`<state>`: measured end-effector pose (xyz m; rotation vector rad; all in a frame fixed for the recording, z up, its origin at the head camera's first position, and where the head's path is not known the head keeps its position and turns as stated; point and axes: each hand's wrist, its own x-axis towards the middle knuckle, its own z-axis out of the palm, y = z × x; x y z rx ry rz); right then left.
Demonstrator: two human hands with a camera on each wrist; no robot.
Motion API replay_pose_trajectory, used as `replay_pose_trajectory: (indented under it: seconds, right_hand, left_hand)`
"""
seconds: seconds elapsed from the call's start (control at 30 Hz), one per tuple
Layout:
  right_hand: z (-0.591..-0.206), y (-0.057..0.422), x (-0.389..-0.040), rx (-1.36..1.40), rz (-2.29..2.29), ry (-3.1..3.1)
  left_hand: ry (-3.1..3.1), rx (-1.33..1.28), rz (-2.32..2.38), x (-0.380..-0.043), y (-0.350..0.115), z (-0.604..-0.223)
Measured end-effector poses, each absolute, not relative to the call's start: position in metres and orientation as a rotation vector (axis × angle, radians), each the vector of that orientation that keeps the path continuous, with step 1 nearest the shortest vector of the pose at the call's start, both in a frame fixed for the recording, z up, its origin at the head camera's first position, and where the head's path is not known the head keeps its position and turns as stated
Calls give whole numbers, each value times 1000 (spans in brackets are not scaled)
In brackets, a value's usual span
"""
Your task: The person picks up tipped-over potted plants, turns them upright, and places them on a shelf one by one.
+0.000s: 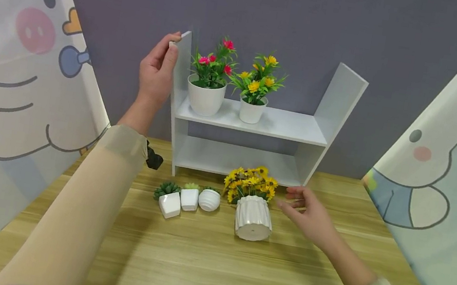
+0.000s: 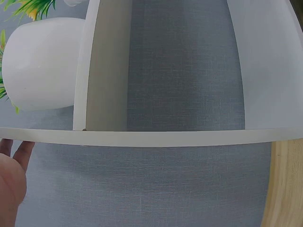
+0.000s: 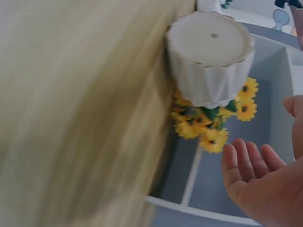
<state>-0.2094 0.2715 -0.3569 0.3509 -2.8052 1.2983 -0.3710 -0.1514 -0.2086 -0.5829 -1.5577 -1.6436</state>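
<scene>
- Left hand [image 1: 157, 70] is raised on an outstretched arm to the top front corner of the white shelf's left panel [image 1: 183, 67]; thumb and fingers pinch that corner;
- right hand [image 1: 310, 216] hovers over the tabletop [image 1: 201, 266], fingers loosely bent, thumb apart from them, gripping nothing; it is just beside the fluted daisy pot [image 1: 253, 220];
- this pot lies tipped before the shelf's lower front edge, base toward the tabletop's near edge;
- three potted succulents [image 1: 189, 199] lie left of it.
</scene>
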Motion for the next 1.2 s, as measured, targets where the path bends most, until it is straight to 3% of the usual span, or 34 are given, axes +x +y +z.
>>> replay_pose_trajectory:
  seconds: [0.53, 1.2]
  right_hand:
    - [-394, 287, -191, 354, 1366, -2936]
    - [-405, 238, -187, 250, 1537, -2979]
  left_hand:
    - [-1596, -529, -1684, -372, -153, -207]
    - [-1595, -538, -1682, -373, -153, -207]
